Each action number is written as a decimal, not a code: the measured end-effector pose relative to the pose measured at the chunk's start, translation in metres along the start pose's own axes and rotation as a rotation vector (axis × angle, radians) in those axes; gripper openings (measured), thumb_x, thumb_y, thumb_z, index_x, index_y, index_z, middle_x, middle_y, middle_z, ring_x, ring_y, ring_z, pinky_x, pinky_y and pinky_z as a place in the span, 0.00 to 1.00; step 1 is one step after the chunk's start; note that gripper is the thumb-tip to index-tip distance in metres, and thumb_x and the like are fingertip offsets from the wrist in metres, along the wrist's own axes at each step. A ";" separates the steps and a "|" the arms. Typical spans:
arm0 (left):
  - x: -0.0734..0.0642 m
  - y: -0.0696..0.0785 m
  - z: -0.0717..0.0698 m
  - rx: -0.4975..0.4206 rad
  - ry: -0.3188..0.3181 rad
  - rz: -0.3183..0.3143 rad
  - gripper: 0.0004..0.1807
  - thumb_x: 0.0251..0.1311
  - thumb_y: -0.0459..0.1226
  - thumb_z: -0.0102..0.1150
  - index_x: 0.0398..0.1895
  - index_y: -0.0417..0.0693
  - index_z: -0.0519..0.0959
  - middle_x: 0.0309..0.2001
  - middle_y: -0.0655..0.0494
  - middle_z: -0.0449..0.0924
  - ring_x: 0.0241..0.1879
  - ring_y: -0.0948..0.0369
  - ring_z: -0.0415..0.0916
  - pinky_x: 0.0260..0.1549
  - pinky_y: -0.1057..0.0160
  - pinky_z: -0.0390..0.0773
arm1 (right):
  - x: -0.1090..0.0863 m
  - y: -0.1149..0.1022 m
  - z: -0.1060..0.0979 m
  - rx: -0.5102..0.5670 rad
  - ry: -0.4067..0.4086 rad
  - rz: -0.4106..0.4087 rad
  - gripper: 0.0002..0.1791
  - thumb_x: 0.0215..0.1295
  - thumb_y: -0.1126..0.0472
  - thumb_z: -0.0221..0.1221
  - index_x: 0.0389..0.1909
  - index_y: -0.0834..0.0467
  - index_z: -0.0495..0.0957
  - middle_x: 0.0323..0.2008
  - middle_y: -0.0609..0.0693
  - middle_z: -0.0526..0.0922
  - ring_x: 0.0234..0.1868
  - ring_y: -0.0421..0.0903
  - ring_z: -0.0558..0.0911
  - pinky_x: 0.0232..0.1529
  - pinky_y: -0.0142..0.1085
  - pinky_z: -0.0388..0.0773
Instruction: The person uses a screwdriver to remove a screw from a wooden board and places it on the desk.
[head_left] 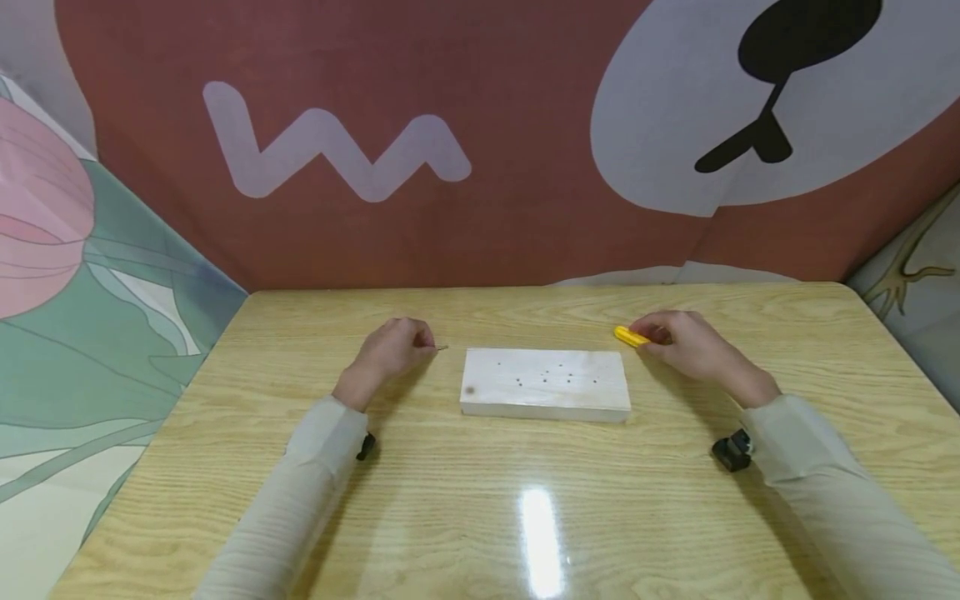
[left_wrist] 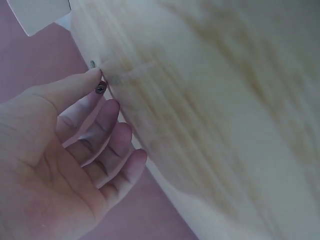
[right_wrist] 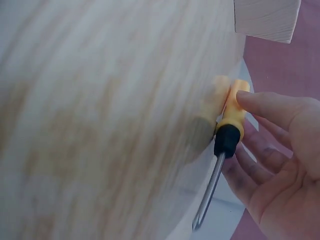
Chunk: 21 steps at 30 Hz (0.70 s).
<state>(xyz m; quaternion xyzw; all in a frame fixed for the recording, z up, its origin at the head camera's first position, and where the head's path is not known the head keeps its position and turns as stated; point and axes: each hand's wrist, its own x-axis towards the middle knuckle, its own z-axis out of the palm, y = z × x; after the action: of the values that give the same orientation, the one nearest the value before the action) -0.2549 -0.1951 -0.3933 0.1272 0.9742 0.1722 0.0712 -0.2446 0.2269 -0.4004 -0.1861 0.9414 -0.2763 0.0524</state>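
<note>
Between thumb and fingertips, my left hand (head_left: 392, 348) pinches a small metal screw (left_wrist: 100, 87) just left of a white wooden block (head_left: 543, 407). One end of the screw pokes out past the thumb in the left wrist view, and its round head shows below; the middle is hidden by the thumb. My right hand (head_left: 686, 343) pinches a screwdriver (right_wrist: 233, 120) by its yellow handle, right of the block. A black collar and a bare metal shaft show in the right wrist view. Several small dark holes or marks dot the block's top.
The block rests on a wood-grain table (head_left: 450, 500). Behind it rises a reddish-brown printed backdrop (head_left: 525, 225), with a floral panel (head_left: 135, 275) at the left. Black wrist cameras, one of them the right wrist camera (head_left: 732, 451), sit under the sleeves near the tabletop.
</note>
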 end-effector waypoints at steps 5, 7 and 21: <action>0.002 0.000 0.002 0.009 -0.006 -0.018 0.05 0.64 0.41 0.64 0.32 0.51 0.83 0.36 0.56 0.86 0.37 0.59 0.79 0.39 0.56 0.80 | -0.001 0.001 -0.003 -0.007 -0.022 0.035 0.20 0.65 0.68 0.63 0.56 0.70 0.76 0.48 0.69 0.83 0.47 0.63 0.85 0.39 0.43 0.87; 0.003 0.000 0.002 0.013 -0.005 -0.019 0.06 0.64 0.42 0.65 0.32 0.52 0.83 0.36 0.57 0.86 0.36 0.59 0.79 0.38 0.57 0.79 | -0.001 0.001 -0.004 -0.008 -0.026 0.043 0.21 0.65 0.67 0.63 0.56 0.70 0.76 0.48 0.69 0.82 0.47 0.64 0.85 0.37 0.41 0.87; -0.003 -0.005 0.000 -0.042 0.012 -0.023 0.16 0.69 0.45 0.59 0.54 0.49 0.80 0.47 0.49 0.84 0.45 0.54 0.80 0.43 0.54 0.81 | -0.010 0.002 -0.012 0.064 0.003 0.060 0.30 0.70 0.51 0.61 0.66 0.64 0.70 0.64 0.68 0.72 0.61 0.67 0.75 0.53 0.55 0.82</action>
<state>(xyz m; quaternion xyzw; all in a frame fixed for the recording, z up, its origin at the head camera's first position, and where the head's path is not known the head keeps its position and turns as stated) -0.2528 -0.2002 -0.3945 0.1134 0.9722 0.1924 0.0699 -0.2385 0.2378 -0.3912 -0.1556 0.9374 -0.3046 0.0650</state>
